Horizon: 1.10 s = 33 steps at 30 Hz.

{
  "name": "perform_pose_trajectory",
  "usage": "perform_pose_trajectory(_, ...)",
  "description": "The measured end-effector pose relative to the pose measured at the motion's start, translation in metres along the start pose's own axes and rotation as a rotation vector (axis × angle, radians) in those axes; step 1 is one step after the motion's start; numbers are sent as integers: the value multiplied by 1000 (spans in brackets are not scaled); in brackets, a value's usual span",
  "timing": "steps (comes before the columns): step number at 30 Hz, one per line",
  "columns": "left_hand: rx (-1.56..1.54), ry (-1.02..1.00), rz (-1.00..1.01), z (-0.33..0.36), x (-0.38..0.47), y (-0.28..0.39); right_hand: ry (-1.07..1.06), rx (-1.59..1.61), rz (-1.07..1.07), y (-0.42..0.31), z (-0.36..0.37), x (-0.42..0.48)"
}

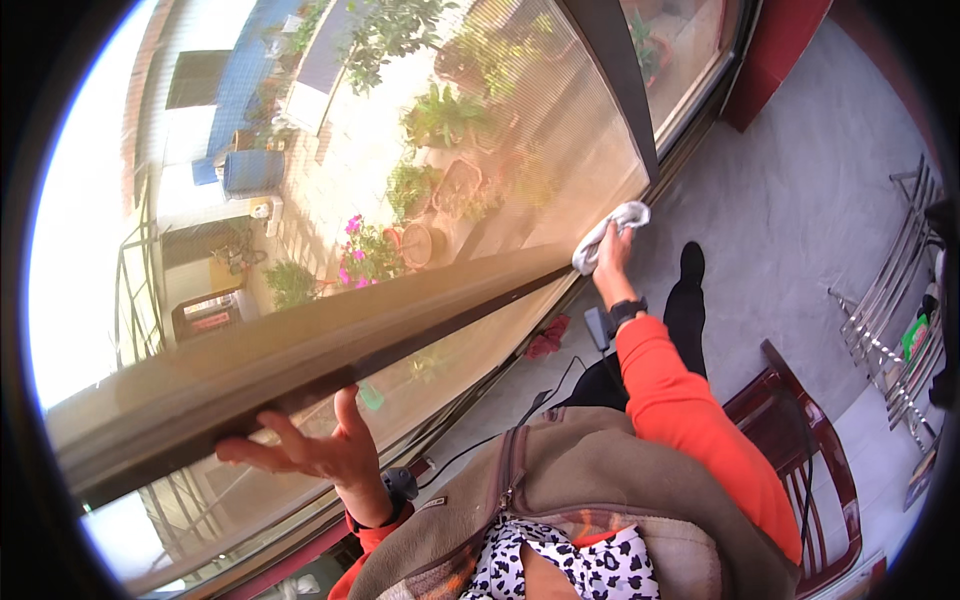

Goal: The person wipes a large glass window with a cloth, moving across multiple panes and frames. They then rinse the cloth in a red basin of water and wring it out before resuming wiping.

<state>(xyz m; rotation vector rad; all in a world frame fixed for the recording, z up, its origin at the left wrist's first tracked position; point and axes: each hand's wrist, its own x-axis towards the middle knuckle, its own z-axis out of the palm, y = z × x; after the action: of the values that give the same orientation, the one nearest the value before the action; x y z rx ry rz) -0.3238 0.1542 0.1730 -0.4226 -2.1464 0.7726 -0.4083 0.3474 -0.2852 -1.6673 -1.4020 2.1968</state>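
My right hand (613, 259) grips a folded white cloth (634, 215). The cloth lies against the lower end of the brown window-frame bar (450, 307), close to the sill track. My left hand (322, 442) is palm-up with its fingers spread. Its fingertips touch the dark edge of the same bar, farther to the left. A mesh screen (525, 172) fills the frame above the bar, and potted plants outside show through it.
A dark red wooden chair (844, 495) stands at my right side. Beyond it is a metal-tube rack (889, 315). A crumpled red cloth (547, 337) lies on the grey floor (795, 180) by the track. A black cable (469, 444) runs beside my body.
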Motion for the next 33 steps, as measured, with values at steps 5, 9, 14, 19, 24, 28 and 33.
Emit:
perform_pose_trajectory(5, -43, -50, -74, -1, -14, 6, 155, -64, -324, -43, 19, -74)
perform_pose_trajectory(9, -91, -18, -65, 1, -18, 14, 89, -27, -604, -101, 11, -141)
perform_pose_trajectory(14, -168, 8, -93, 0, -12, 21, -127, 86, -957, -173, 2, -234)
perform_pose_trajectory(19, -218, -25, -110, -5, -9, 23, -199, 66, -1431, -246, 1, -309)
perform_pose_trajectory(24, -184, 52, -103, -11, -8, 24, -112, 62, -1802, -315, -1, -358)
perform_pose_trajectory(28, -164, 41, -97, -13, -5, 25, -168, 16, -1768, -372, -3, -375)
perform_pose_trajectory(33, -295, -1, -142, -20, -7, 28, -38, 96, -2004, -460, -7, -392)
